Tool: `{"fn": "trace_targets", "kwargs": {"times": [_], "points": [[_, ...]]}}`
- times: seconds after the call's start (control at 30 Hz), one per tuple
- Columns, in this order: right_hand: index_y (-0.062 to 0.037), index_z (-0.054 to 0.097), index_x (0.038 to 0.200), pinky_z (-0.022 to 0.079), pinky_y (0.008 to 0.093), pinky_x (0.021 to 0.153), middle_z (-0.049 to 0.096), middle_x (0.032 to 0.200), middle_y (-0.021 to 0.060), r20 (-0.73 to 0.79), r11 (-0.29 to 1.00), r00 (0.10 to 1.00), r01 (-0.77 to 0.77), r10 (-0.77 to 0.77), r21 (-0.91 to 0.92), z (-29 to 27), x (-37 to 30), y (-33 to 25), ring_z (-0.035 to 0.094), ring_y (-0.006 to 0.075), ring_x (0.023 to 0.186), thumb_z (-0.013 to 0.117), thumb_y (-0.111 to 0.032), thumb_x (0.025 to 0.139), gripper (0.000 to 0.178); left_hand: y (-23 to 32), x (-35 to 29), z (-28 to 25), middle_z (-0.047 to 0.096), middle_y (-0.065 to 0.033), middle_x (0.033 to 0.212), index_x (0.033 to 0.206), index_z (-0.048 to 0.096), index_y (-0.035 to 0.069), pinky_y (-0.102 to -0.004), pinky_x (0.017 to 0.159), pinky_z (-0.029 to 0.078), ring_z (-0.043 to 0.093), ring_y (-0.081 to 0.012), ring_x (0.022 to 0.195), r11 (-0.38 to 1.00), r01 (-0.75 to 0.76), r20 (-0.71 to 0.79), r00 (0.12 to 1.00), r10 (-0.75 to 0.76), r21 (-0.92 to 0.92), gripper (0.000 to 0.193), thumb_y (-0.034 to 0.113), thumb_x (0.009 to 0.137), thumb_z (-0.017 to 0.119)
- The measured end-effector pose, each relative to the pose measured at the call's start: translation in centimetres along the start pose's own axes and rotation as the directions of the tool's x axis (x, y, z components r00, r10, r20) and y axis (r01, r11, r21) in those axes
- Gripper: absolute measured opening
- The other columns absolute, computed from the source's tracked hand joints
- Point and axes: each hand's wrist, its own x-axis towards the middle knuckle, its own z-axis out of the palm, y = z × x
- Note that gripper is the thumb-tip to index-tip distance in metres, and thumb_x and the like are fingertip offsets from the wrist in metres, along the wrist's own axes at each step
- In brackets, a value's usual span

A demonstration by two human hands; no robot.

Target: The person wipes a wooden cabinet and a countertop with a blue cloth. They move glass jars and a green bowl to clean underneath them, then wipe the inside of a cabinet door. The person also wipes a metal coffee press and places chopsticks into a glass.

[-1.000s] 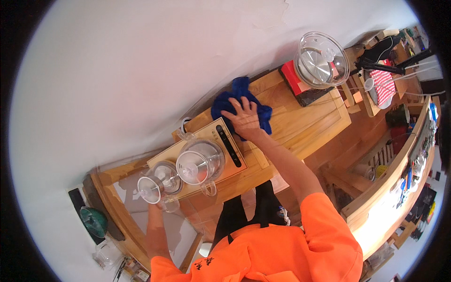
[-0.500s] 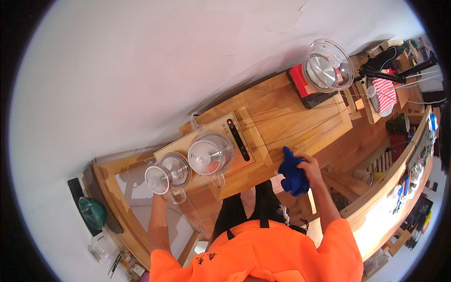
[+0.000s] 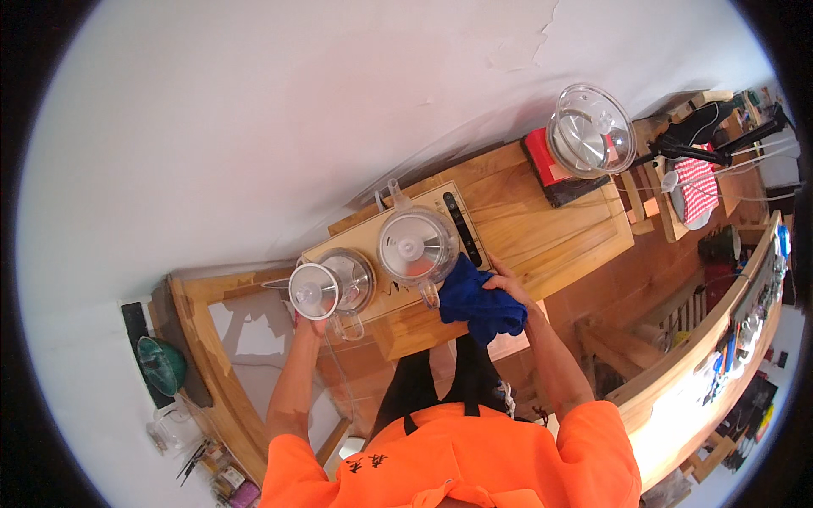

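Cooktop (image 3: 462, 227) now farther right, blue cloth (image 3: 481, 311) at its corner in curled right hand (image 3: 511, 288); grip of left hand (image 3: 311, 325) unclear.

The left head-worn fisheye camera looks steeply down past the wearer's orange shirt (image 3: 508, 461), which lies below the induction cooktop (image 3: 463, 229). The cooktop sits near mid-view, at close working range, its top face toward the lens. The white wall (image 3: 212, 127) spreads above and left of it; well to its right, the wide lens bends a wooden counter (image 3: 669, 423) into an arc.
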Motion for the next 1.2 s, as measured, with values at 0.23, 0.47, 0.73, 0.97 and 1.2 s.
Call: {"fn": "trace_targets", "kwargs": {"times": [0.23,0.47,0.73,0.97,1.2], "points": [[-0.0058,0.032,0.149,0.053,0.0339,0.084,0.06,0.119,0.0169,-0.024,0.995,0.997,0.075,-0.076,-0.059,-4.8,1.8,-0.8,0.063,0.0258,0.099,0.054,0.006,0.071,0.082,-2.1,0.7,4.6,0.062,-0.0045,0.101,0.113,0.06,0.006,-0.034,0.072,0.054,0.061,-0.017,0.088,1.0,0.015,0.043,0.999,-0.015,-0.009,0.027,0.026,0.093,0.061],[-0.008,0.036,0.147,0.054,0.0366,0.086,0.063,0.117,0.0171,-0.04,0.995,0.996,0.079,-0.082,-0.068,-4.7,0.9,-4.9,0.065,0.0272,0.098,0.05,0.006,0.071,0.079,-4.2,1.5,9.5,0.063,-0.0043,0.101,0.113,0.06,0.006,-0.0341,0.071,0.054,0.061,-0.0167,0.088,1.0,0.001,0.071,0.997,0.0,-0.023,0.028,0.026,0.093,0.062],[-0.0035,0.04,0.143,0.052,0.0392,0.091,0.061,0.12,0.0176,-0.062,0.995,0.994,0.09,-0.087,0.036,-8.3,1.7,-7.8,0.062,0.03,0.106,0.05,0.004,0.071,0.073,-5.6,2.0,14.0,0.063,-0.0041,0.1,0.112,0.06,0.006,-0.0342,0.07,0.054,0.061,-0.0164,0.087,0.998,-0.059,0.074,0.996,0.058,0.014,0.028,0.027,0.093,0.062],[-0.004,0.037,0.145,0.052,0.0373,0.087,0.062,0.115,0.0167,-0.066,0.991,0.991,0.117,-0.112,0.068,-8.6,1.9,-9.7,0.062,0.0284,0.099,0.055,0.003,0.07,0.077,-7.6,5.5,14.1,0.061,-0.0047,0.111,0.119,0.059,0.006,-0.0316,0.075,0.055,0.062,-0.0165,0.093,0.987,-0.149,0.255,0.959,0.127,0.067,0.036,0.026,0.09,0.066],[-0.0024,0.038,0.143,0.051,0.038,0.088,0.062,0.116,0.0169,-0.135,0.991,0.984,0.123,-0.116,0.05,-6.9,-0.1,-11.1,0.062,0.0293,0.1,0.056,0.001,0.07,0.075,-6.6,0.6,17.8,0.06,-0.0063,0.12,0.124,0.057,0.006,-0.0339,0.087,0.052,0.059,-0.0192,0.105,0.997,-0.074,0.285,0.955,0.08,-0.033,0.037,0.026,0.094,0.06]]}}
